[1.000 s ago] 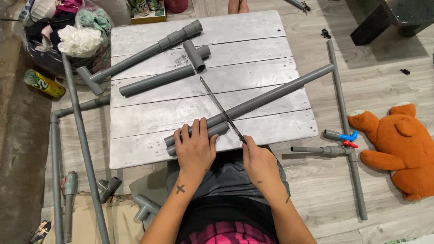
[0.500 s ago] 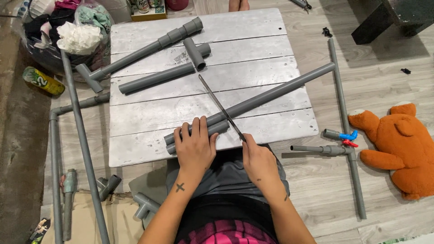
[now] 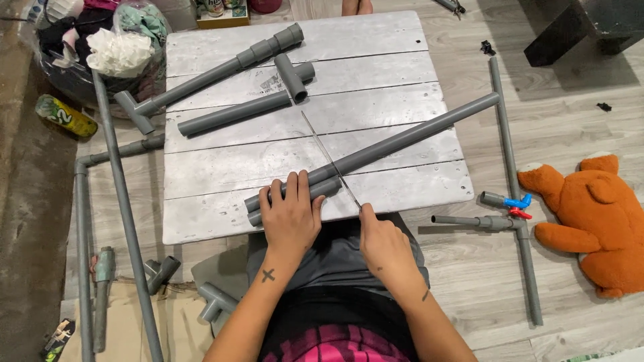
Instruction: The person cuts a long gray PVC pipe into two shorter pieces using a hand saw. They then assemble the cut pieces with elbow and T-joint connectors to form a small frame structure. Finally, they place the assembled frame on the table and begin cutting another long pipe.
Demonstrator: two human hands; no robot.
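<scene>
My left hand (image 3: 290, 214) presses down on two grey plastic pipes, gripping them at the near edge of a grey wooden board (image 3: 221, 167). The long pipe (image 3: 402, 139) runs diagonally up to the right; a short pipe piece (image 3: 322, 191) lies beside it under my fingers. My right hand (image 3: 382, 241) holds the near end of a thin hacksaw blade (image 3: 327, 157), which lies across the long pipe just right of my left hand.
More grey pipes with fittings (image 3: 221, 70) lie at the board's far left. Long pipes (image 3: 124, 214) and elbows lie on the floor at left, another pipe run with a blue-and-red valve (image 3: 513, 201) at right. An orange stuffed bear (image 3: 594, 214) sits far right.
Hands, blade and pipes keep almost the same places; any sawing motion is too small to see.
</scene>
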